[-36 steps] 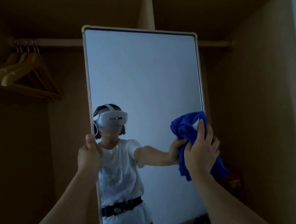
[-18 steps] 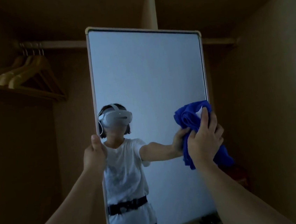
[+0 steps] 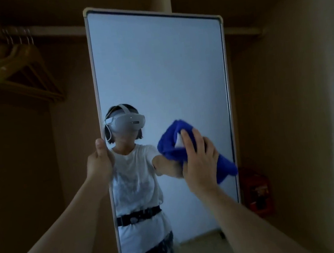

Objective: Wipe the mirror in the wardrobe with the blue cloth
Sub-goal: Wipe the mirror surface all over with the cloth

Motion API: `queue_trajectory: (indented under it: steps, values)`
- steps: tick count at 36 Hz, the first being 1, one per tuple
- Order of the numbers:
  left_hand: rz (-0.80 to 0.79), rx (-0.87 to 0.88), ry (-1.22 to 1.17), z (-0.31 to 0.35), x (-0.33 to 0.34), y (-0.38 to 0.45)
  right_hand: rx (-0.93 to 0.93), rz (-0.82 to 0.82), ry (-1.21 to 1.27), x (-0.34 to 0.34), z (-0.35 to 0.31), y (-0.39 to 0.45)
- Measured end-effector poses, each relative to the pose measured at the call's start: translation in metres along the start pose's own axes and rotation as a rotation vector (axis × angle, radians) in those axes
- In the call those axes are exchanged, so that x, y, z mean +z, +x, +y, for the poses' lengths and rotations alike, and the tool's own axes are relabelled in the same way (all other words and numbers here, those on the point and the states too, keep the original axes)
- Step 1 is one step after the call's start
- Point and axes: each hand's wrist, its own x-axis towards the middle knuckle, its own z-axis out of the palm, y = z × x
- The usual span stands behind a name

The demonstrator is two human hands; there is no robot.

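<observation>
A tall mirror [image 3: 160,69] with a pale frame stands upright inside the dim wooden wardrobe. My left hand [image 3: 100,164] grips its left frame edge at mid height, thumb up along the frame. My right hand [image 3: 200,160] presses a bunched blue cloth [image 3: 172,144] flat against the glass, right of centre. One end of the cloth hangs down toward the mirror's right edge. The glass reflects a person in a white shirt wearing a headset.
Several wooden hangers [image 3: 17,65] hang on the rail at the upper left. A wardrobe side wall [image 3: 296,112] rises on the right. A red object [image 3: 257,193] sits low behind the mirror's right edge.
My right hand and the blue cloth have slid left across the glass, away from the right frame edge. My left hand keeps its hold on the left frame.
</observation>
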Motion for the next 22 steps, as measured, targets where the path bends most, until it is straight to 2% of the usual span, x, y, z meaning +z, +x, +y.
queue_trajectory:
  steps: [5,9,12,22]
  values:
    - [-0.059,-0.103,0.074,-0.021,-0.005,-0.008,0.037,0.027,-0.032,-0.013,-0.013,0.049]
    - [-0.113,-0.232,0.136,-0.044,-0.010,-0.016,-0.051,0.079,-0.087,0.005,-0.017,0.020]
    - [-0.119,-0.227,0.150,-0.048,-0.012,-0.017,-0.165,0.127,-0.167,0.027,-0.009,-0.019]
    - [-0.073,-0.239,0.176,-0.046,-0.007,-0.021,-0.378,-0.050,-0.216,0.046,-0.001,-0.112]
